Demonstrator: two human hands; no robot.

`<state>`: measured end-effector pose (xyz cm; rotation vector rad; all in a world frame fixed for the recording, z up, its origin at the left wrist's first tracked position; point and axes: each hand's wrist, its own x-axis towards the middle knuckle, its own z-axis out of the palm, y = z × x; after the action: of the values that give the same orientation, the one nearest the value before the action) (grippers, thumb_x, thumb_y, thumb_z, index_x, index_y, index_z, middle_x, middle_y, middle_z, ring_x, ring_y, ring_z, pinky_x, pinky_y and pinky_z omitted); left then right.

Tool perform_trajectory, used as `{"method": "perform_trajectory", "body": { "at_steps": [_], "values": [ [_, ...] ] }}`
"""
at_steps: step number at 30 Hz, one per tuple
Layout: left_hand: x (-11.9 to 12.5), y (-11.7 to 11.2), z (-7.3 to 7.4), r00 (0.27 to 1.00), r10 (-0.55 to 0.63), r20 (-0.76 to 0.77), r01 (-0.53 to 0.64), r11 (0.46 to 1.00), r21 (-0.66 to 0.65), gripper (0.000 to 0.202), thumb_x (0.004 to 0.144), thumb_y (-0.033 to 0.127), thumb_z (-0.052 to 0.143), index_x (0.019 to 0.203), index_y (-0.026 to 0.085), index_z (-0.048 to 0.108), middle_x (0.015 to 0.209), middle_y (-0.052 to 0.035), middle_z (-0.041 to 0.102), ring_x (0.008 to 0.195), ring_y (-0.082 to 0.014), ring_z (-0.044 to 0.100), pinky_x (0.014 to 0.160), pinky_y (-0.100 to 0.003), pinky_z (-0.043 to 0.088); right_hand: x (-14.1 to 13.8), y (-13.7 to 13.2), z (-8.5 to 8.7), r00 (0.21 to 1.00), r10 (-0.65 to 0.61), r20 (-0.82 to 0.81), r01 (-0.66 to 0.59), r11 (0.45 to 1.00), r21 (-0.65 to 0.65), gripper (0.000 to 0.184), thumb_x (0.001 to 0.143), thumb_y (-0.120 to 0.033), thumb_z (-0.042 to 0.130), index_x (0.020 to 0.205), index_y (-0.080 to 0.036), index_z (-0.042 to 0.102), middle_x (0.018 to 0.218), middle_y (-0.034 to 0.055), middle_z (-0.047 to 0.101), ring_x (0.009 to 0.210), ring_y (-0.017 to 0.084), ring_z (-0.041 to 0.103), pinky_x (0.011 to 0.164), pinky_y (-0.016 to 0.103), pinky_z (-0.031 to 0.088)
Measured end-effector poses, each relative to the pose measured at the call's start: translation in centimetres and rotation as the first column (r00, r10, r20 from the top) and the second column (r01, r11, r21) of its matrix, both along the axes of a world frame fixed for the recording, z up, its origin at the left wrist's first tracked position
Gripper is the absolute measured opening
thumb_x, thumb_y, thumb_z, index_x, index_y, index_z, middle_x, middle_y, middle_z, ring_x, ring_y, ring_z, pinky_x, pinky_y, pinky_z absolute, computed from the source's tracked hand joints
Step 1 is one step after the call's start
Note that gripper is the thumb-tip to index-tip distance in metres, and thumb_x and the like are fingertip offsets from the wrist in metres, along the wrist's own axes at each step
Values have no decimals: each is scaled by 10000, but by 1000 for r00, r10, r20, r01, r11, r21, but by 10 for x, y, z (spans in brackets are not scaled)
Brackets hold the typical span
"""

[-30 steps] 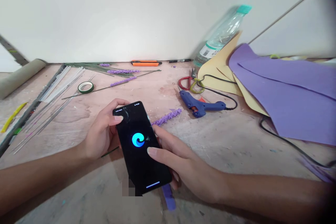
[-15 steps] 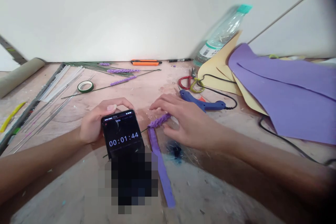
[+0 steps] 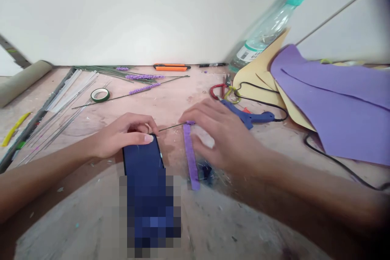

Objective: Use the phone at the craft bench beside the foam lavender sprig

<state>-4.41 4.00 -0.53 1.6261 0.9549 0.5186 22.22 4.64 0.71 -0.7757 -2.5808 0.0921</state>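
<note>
My left hand (image 3: 126, 134) has its thumb and forefinger closed on a thin dark green stem (image 3: 171, 127), just above the top edge of a phone (image 3: 143, 154). That phone is upright in the foreground with a plain dark blue screen; its lower part is blurred out. My right hand (image 3: 213, 130) curls over a small purple flower head (image 3: 190, 122) at the stem's other end, hiding most of it. Its thumb is apart from the fingers. From the flower head a purple strip (image 3: 191, 162) trails down toward me.
Scissors (image 3: 225, 89) and a blue glue gun (image 3: 250, 115) lie beyond my right hand, near purple sheets (image 3: 341, 101) and a leaning bottle (image 3: 268, 32). Green tape (image 3: 100, 95), wires, finished purple flowers (image 3: 144, 88) and an orange cutter (image 3: 171, 67) are at the back left.
The phone screen has gone from a running timer to plain dark blue. My right hand has moved slightly away and now covers more of the flower head. Less of the strip shows.
</note>
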Motion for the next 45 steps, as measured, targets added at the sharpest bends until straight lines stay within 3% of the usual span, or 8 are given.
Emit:
{"method": "perform_trajectory", "body": {
  "at_steps": [3, 5, 11, 16, 21, 27, 33, 45],
  "values": [
    [0, 0, -2, 999, 33, 2, -33, 999, 38, 296, 848, 407, 649, 955, 136, 703, 676, 18, 607, 646, -148, 521, 618, -257, 349, -10, -32, -9, 894, 327, -306, -384, 911, -149, 239, 858, -73, 511, 1068, -172, 570, 926, 57, 721, 791, 169, 644, 714, 313, 481],
    [-1, 1, -4, 998, 59, 19, -60, 997, 55, 283, 851, 389, 655, 969, 138, 710, 690, 14, 615, 662, -152, 525, 627, -261, 354, -14, -49, -17, 832, 389, -396, -475, 868, -145, 298, 834, -52, 506, 1109, -155, 554, 920, 54, 741, 721, 142, 669, 609, 283, 457],
    [-4, 4, -11, 991, 94, 95, -103, 991, 84, 297, 853, 414, 647, 974, 152, 718, 687, 8, 616, 616, -146, 504, 574, -260, 333, -16, -59, -35, 866, 352, -354, -417, 901, -124, 358, 839, -83, 527, 1187, -167, 530, 1045, 60, 772, 766, 137, 724, 598, 268, 495],
    [-4, 5, -15, 986, 101, 133, -113, 990, 86, 286, 843, 402, 662, 971, 155, 729, 659, 5, 622, 572, -142, 497, 538, -257, 320, -17, -57, -34, 898, 321, -300, -380, 910, -165, 359, 846, -83, 524, 1192, -176, 517, 1035, 54, 771, 775, 143, 733, 597, 272, 499],
    [-8, 4, -16, 978, 118, 174, -133, 988, 75, 275, 824, 359, 627, 984, 153, 715, 645, 4, 620, 559, -150, 501, 525, -259, 319, -18, -52, -31, 864, 301, -403, -369, 924, -102, 422, 825, -108, 556, 1239, -180, 521, 1066, 89, 766, 841, 196, 716, 657, 337, 498],
    [-7, -5, -12, 969, 82, 234, -90, 996, 25, 369, 759, 298, 600, 1097, 160, 655, 866, -34, 686, 725, -188, 574, 624, -276, 399, -16, -44, -36, 891, 228, -392, -272, 961, -59, 506, 817, -152, 577, 1318, -187, 509, 1193, 93, 736, 1127, 261, 640, 903, 438, 490],
    [-1, -16, -9, 970, 29, 243, -31, 1000, 3, 453, 778, 275, 569, 1221, 189, 602, 1134, -65, 652, 999, -259, 566, 809, -322, 446, -12, -45, -35, 910, 195, -366, -239, 968, -80, 535, 791, -140, 578, 1317, -189, 498, 1212, 83, 730, 1130, 247, 634, 920, 423, 483],
    [-3, -13, -13, 955, -17, 298, 22, 1000, -14, 512, 752, 286, 619, 1254, 186, 593, 1067, -63, 663, 879, -236, 581, 718, -297, 456, -13, -45, -34, 926, 162, -342, -197, 978, -69, 529, 808, -145, 572, 1327, -204, 492, 1240, 75, 719, 1213, 254, 598, 975, 431, 463]
  ]
}}
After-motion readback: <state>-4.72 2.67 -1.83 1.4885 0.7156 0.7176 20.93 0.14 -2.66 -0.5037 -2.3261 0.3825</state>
